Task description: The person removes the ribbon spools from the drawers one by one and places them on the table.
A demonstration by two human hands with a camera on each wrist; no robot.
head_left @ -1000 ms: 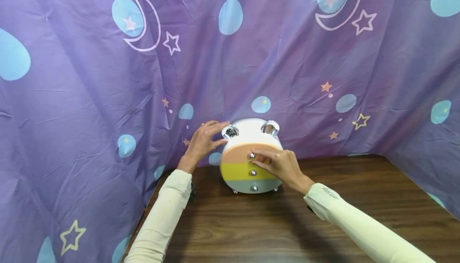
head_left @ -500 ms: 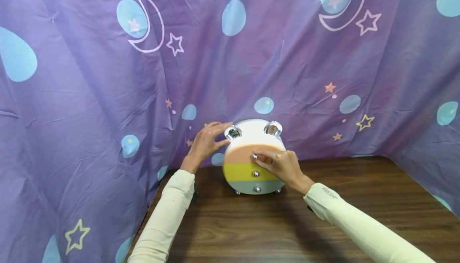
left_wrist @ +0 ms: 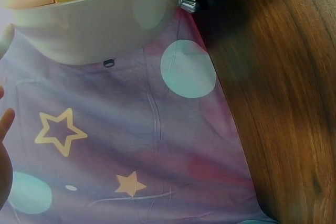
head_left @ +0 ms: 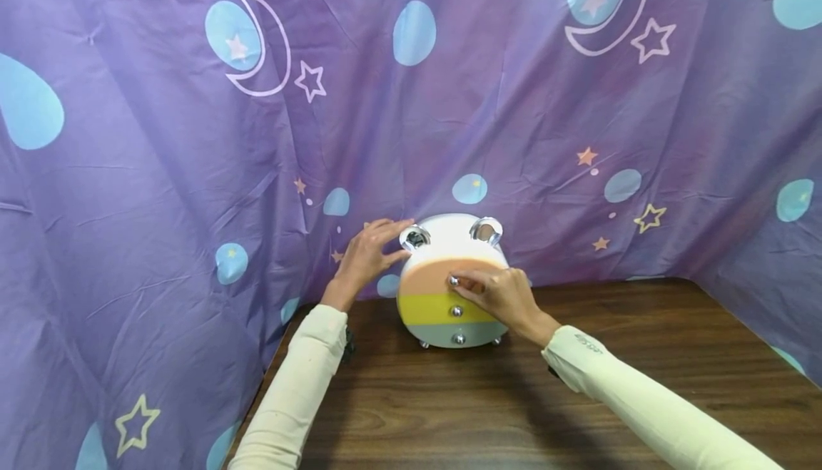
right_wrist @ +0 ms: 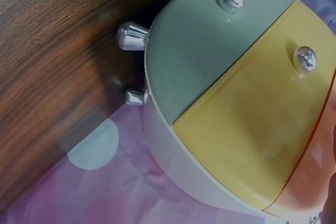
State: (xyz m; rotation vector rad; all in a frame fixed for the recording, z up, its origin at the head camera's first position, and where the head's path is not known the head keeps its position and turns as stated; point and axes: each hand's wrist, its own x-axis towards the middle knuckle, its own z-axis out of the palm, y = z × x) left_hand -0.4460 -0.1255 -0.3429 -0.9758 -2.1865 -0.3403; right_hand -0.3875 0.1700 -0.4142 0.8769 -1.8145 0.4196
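A small rounded drawer box (head_left: 449,235) with a white body stands on the table. Its front has an orange drawer (head_left: 424,277), a yellow drawer (right_wrist: 247,124) and a grey-green drawer (right_wrist: 194,51), each with a shiny silver knob. Two silver ring-shaped ears top it. My left hand (head_left: 364,252) holds the left ear (head_left: 416,237) between thumb and fingers. With thumb and fingertips, my right hand (head_left: 504,297) pinches the top knob (head_left: 453,281) on the orange drawer. All three drawers sit flush with the front.
The box stands on short silver feet (right_wrist: 132,36) at the back of the dark wooden table (head_left: 411,413). A purple cloth (head_left: 359,113) with moons and stars hangs close behind it and along both sides.
My right thumb and fingertips have closed in on the top knob. My left hand stays at the left ear. The head view has shifted slightly; the box stands as before.
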